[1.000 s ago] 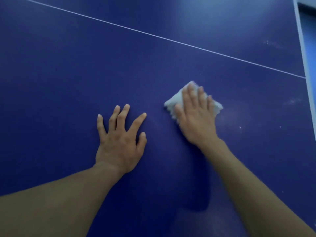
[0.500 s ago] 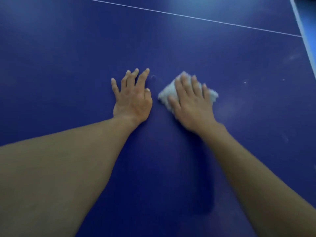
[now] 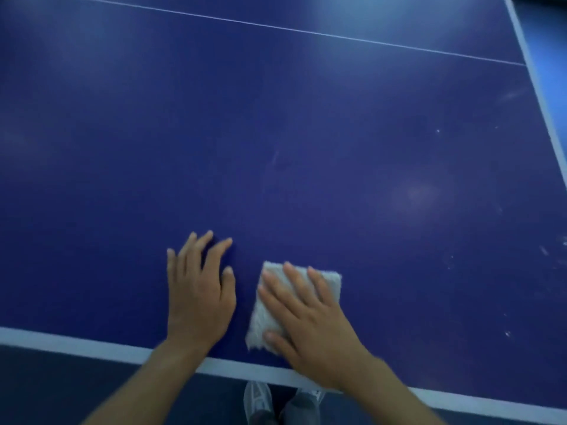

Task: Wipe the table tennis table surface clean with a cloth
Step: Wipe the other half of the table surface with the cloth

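Pressing flat, right hand (image 3: 310, 317) on fluffy white square cloth (image 3: 268, 317), left hand (image 3: 199, 299) splayed on smooth blue table (image 3: 306, 148).

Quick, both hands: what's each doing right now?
Left hand: open, flat on the table tennis table, holding nothing.
Right hand: open, pressing the white cloth flat.

The dark blue table-tennis counter (image 3: 276, 133) has a broad white border stripe (image 3: 76, 345) along its 6 o'clock edge and a thin white line (image 3: 306, 32) crossing at 12. A folded white fluffy cloth (image 3: 270, 314) lies at 6 o'clock, flat under the right hand (image 3: 313, 326). The left hand (image 3: 199, 299) rests spread just beside it at 7. Pale specks (image 3: 506, 334) dot the surface towards 4 o'clock.
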